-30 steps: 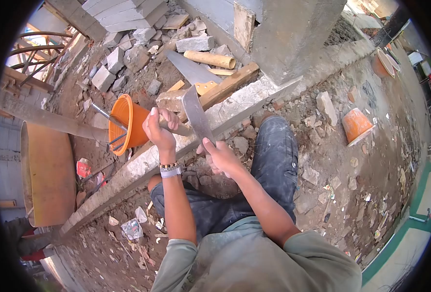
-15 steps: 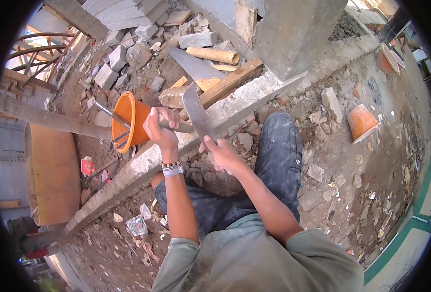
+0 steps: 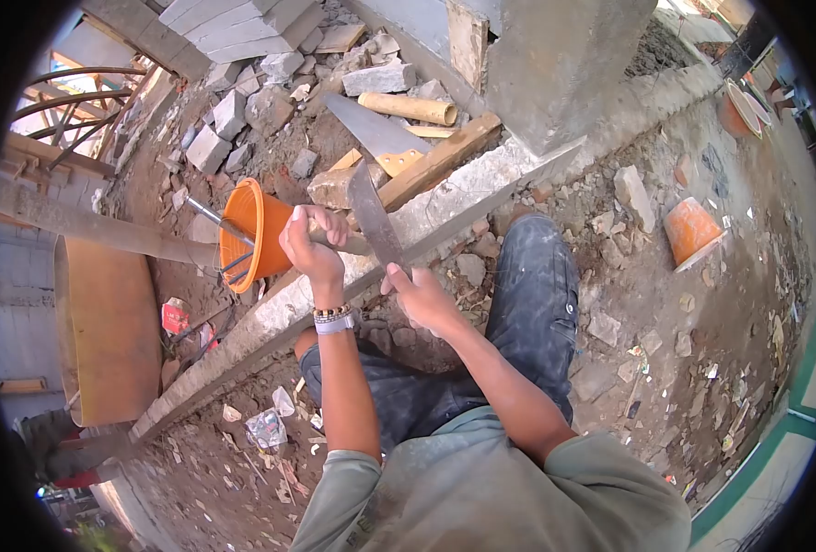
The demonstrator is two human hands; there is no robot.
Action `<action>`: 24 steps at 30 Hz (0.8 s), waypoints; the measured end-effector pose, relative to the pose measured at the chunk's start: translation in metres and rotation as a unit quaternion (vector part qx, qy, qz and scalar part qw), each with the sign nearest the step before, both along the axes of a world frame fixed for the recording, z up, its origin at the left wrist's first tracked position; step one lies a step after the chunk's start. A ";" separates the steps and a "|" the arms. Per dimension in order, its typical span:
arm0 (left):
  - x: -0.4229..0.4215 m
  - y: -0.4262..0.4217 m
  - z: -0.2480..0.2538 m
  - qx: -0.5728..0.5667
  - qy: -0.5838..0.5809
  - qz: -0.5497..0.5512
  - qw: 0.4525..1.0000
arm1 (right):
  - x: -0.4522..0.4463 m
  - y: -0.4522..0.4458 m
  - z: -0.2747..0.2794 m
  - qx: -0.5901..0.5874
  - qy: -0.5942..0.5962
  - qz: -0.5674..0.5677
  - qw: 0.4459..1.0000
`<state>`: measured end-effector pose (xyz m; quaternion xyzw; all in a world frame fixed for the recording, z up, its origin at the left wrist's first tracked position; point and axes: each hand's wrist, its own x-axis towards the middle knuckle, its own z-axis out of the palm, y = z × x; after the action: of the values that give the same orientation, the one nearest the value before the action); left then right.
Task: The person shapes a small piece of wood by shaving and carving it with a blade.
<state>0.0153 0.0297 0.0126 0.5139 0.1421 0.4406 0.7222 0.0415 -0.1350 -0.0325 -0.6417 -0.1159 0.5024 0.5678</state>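
Note:
My left hand (image 3: pixel 316 248), with a bracelet and a pale band at the wrist, is wrapped round a wooden stick (image 3: pixel 356 244) above the concrete ledge. In my right hand (image 3: pixel 419 296) is the handle end of a broad-bladed knife (image 3: pixel 373 213). Its blade points up and away from me and crosses the stick's far end. Whether blade and stick touch, I cannot tell. Just left of my left hand stands a tilted orange bucket (image 3: pixel 265 235) with metal rods in it.
Beyond the concrete ledge (image 3: pixel 283 315) lie a handsaw (image 3: pixel 366 129), a wooden beam (image 3: pixel 445 164), a tube (image 3: pixel 408 109) and rubble (image 3: pixel 210 149). An orange pot (image 3: pixel 691 230) is at the right. A yellowish curved panel (image 3: pixel 113 331) stands at the left.
The whole view has shifted slightly, so the surroundings appear a little further right. Both hands keep their grips on the stick and the knife, with little change between them.

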 end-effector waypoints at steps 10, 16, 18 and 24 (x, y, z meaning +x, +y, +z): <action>-0.002 0.003 -0.002 0.024 0.023 -0.016 0.999 | -0.012 0.014 -0.037 0.101 -0.241 -0.088 0.961; -0.005 -0.001 -0.005 0.015 0.023 -0.003 1.000 | 0.012 -0.009 -0.001 0.027 0.069 0.019 0.997; -0.002 -0.001 -0.002 0.027 0.021 -0.003 0.999 | 0.018 -0.010 0.007 0.051 0.045 -0.035 0.997; -0.001 -0.005 0.002 0.033 0.035 -0.009 0.999 | -0.004 0.012 -0.022 0.127 -0.156 -0.151 0.968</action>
<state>0.0144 0.0245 0.0149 0.5539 0.1483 0.4197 0.7036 0.0373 -0.1231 -0.0546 -0.6451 -0.1670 0.2855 0.6888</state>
